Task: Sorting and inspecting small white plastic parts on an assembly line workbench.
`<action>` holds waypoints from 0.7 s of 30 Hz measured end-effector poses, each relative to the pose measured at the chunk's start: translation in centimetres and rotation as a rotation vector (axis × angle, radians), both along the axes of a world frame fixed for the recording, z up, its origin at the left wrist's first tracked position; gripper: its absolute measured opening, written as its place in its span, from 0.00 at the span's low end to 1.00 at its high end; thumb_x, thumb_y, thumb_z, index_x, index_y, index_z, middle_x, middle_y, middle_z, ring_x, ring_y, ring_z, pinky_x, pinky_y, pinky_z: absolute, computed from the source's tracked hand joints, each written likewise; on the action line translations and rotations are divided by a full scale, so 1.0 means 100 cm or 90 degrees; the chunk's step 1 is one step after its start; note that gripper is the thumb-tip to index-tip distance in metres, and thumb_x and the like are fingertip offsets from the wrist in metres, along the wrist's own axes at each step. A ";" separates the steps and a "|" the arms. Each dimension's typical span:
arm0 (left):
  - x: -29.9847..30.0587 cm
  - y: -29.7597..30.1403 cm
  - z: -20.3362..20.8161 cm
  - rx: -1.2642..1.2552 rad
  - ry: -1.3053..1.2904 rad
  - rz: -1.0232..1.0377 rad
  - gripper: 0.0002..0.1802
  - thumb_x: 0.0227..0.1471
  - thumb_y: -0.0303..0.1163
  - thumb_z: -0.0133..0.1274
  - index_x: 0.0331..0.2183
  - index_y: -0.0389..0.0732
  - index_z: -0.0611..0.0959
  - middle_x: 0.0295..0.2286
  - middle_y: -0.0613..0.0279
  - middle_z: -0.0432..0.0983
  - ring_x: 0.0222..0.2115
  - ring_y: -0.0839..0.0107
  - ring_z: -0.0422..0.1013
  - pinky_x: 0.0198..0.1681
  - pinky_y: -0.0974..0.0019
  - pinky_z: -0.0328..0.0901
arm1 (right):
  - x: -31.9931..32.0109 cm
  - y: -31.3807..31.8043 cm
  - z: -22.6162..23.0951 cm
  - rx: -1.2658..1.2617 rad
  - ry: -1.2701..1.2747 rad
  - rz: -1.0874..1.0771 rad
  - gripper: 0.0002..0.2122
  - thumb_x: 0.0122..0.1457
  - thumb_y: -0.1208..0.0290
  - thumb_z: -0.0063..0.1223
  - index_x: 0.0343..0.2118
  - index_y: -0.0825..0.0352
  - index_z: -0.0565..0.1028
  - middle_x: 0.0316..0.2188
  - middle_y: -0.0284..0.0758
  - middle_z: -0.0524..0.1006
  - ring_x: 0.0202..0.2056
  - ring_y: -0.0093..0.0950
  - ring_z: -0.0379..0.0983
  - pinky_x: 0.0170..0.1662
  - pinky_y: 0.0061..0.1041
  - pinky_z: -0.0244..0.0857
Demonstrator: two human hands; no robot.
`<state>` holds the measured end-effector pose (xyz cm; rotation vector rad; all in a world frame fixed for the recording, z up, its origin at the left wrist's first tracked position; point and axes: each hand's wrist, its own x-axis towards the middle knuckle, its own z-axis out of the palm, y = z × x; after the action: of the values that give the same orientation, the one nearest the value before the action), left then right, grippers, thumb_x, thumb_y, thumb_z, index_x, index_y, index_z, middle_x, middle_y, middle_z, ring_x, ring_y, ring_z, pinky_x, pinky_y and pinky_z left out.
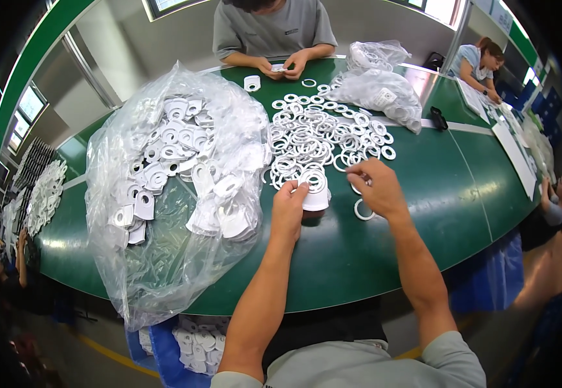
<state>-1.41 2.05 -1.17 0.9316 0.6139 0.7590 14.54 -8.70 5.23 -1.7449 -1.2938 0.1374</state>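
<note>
My left hand point(287, 211) grips a white plastic piece point(316, 202) with a rounded top, a circular opening and a flared lower end, held upright at the near edge of the ring pile. To the right, my right hand point(383, 187) is closed, thumb and fingertips together beside the pile; what they hold, if anything, is hidden. A loose white ring point(357, 213) lies on the table just below this hand. Beyond both hands spreads a heap of white plastic rings point(303, 139) in larger and smaller sizes.
A large clear plastic bag point(158, 271) full of similar white pieces point(177, 132) lies open at left on the green table point(436, 213). Another filled bag point(381, 94) sits at the far right. A co-worker point(274, 39) handles a piece across the table. Below stands a blue bin point(164, 352).
</note>
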 end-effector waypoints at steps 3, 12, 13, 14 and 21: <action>-0.002 -0.001 0.002 -0.053 -0.038 0.022 0.09 0.56 0.30 0.49 0.35 0.33 0.74 0.28 0.56 0.77 0.25 0.72 0.75 0.26 0.70 0.71 | 0.020 -0.021 -0.008 -0.249 -0.077 -0.069 0.09 0.47 0.70 0.61 0.31 0.68 0.78 0.24 0.39 0.75 0.28 0.32 0.73 0.33 0.27 0.66; 0.002 -0.004 0.005 0.025 0.015 0.001 0.12 0.58 0.36 0.47 0.36 0.35 0.73 0.29 0.54 0.77 0.23 0.63 0.77 0.19 0.66 0.72 | 0.025 -0.042 -0.048 -0.272 -0.078 -0.146 0.08 0.46 0.71 0.60 0.24 0.70 0.74 0.21 0.40 0.76 0.24 0.33 0.74 0.30 0.28 0.67; 0.001 -0.004 0.007 0.024 0.014 0.009 0.12 0.59 0.36 0.46 0.36 0.35 0.73 0.29 0.54 0.77 0.24 0.63 0.77 0.19 0.66 0.72 | 0.026 -0.042 -0.050 -0.255 -0.127 -0.144 0.08 0.47 0.72 0.60 0.24 0.71 0.74 0.21 0.40 0.76 0.23 0.33 0.74 0.29 0.28 0.67; 0.000 -0.004 0.007 0.023 0.012 0.017 0.13 0.59 0.37 0.45 0.36 0.35 0.73 0.29 0.54 0.77 0.24 0.63 0.77 0.20 0.66 0.72 | 0.026 -0.042 -0.049 -0.254 -0.126 -0.148 0.08 0.47 0.72 0.60 0.24 0.71 0.74 0.21 0.40 0.76 0.23 0.33 0.74 0.29 0.28 0.67; 0.000 0.002 -0.014 0.052 0.011 0.046 0.12 0.59 0.35 0.47 0.34 0.35 0.75 0.27 0.62 0.75 0.24 0.76 0.72 0.25 0.71 0.70 | 0.021 -0.033 -0.003 -0.187 0.194 -0.078 0.06 0.52 0.74 0.55 0.27 0.72 0.73 0.18 0.34 0.75 0.21 0.21 0.72 0.22 0.21 0.66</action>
<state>-1.41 2.30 -2.60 0.9961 0.6385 0.8458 16.65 -12.04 4.91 -1.9554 -0.9780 0.5239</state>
